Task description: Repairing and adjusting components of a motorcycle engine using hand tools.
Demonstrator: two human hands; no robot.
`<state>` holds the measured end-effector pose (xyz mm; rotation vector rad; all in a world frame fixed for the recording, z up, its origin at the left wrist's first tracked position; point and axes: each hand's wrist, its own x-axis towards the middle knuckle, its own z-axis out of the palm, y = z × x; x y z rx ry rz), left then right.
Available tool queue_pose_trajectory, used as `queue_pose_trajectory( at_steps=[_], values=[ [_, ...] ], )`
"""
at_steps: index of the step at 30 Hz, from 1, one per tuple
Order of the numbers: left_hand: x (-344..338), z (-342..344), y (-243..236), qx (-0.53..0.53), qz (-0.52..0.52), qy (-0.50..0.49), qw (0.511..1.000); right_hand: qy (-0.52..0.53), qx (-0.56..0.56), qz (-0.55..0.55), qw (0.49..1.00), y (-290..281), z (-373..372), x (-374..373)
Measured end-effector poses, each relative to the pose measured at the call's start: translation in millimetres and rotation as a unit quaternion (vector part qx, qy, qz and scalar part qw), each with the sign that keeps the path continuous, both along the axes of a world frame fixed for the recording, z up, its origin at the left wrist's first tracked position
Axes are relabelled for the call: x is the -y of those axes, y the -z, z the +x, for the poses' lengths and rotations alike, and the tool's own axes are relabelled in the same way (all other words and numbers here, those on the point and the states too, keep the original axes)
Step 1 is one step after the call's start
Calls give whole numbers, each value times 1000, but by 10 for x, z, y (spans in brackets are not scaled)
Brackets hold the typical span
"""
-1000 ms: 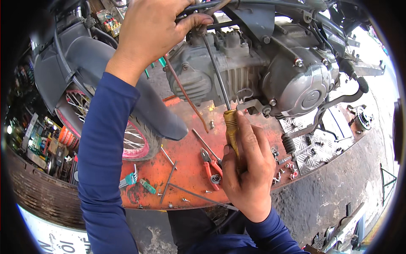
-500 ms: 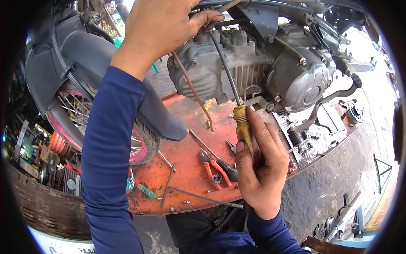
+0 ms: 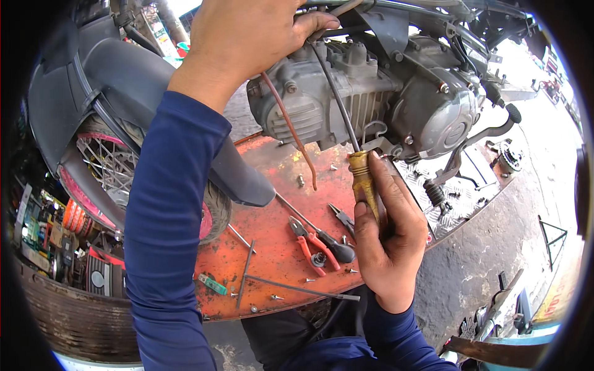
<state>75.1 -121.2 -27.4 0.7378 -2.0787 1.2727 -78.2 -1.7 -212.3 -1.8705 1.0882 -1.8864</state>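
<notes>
At left, a pink-rimmed front wheel (image 3: 105, 167) stands behind the person's left sleeve (image 3: 179, 204). The left hand (image 3: 244, 46) is raised, its thumb against a grey tube (image 3: 344, 7), presumably to steady it; the fingers run out of view, so their closure cannot be told. A brown hose (image 3: 288, 117) hangs free before the engine (image 3: 303, 120). Red-handled pliers (image 3: 315, 250) lie on the orange platform (image 3: 260, 213), apparently kept within reach. The yellow-handled screwdriver (image 3: 362, 173) slants across the engine, its shaft rising to the tube by the left thumb. The right hand (image 3: 396, 241) is closed around its handle, forefinger extended along it, likely for control. Compared with the earlier frames, both holds are unchanged; the view has shifted, and dark-jawed pliers (image 3: 342, 216) show more fully beside the right hand.
</notes>
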Motion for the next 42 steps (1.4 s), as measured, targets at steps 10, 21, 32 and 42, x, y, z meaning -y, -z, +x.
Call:
queue_pose_trajectory(
  at_steps=[10,21,32,42],
  values=[
    [10,95,-56,37,30,1,999,1,25,-4,1000,51,36,18],
    [48,81,-50,42,21,-23,999,-4,30,-8,1000,42,16,30],
    [55,56,-44,34,26,2,999,-1,50,-9,999,135,193,77],
    [-3,17,-52,24,46,17,998,-58,172,56,982,200,316,29]
  ],
)
